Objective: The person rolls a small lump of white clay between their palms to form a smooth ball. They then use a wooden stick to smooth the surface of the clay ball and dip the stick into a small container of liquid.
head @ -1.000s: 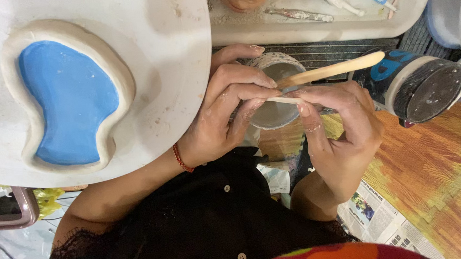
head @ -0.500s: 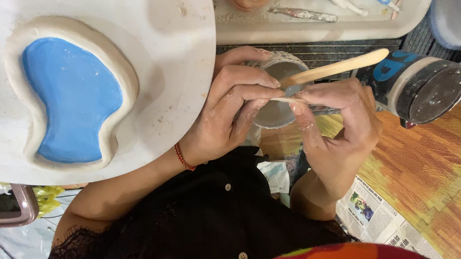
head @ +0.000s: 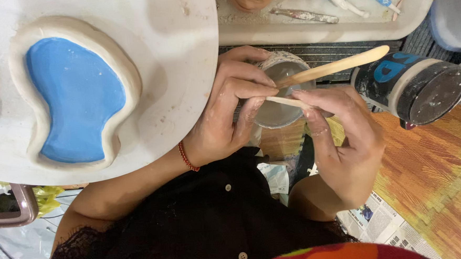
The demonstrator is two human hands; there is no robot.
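Up and to the left of the grip lies the largest thing, a round white board [head: 174, 53], bearing a pale clay dish [head: 76, 95] with a raised wavy rim and a blue floor. Above the grip sits a white tray [head: 309, 31] with painted tools and a brown clay piece on it; to the right lies a dark jar [head: 412, 86] on its side, and below that an orange mat [head: 438, 171] with newspaper [head: 374, 222] at its edge. No desk top shows plainly. The left hand [head: 224, 119] is curled around a small cup [head: 278, 95] of grey liquid, thumb and forefinger closed on the cup's near rim and pinching one end of a thin stick [head: 287, 101] that lies across the mouth. The right hand [head: 341, 139] has its fingers closed lightly on the other end of that stick. A longer wooden tool [head: 332, 66] rests slanting in the cup, its upper end pointing away right. As a judgement, the work looks like loading or wiping the stick at the cup: it would go best with the cup held steady and upright, the stick drawn slowly against the rim so excess falls back inside, and the loose tool kept from tipping out.
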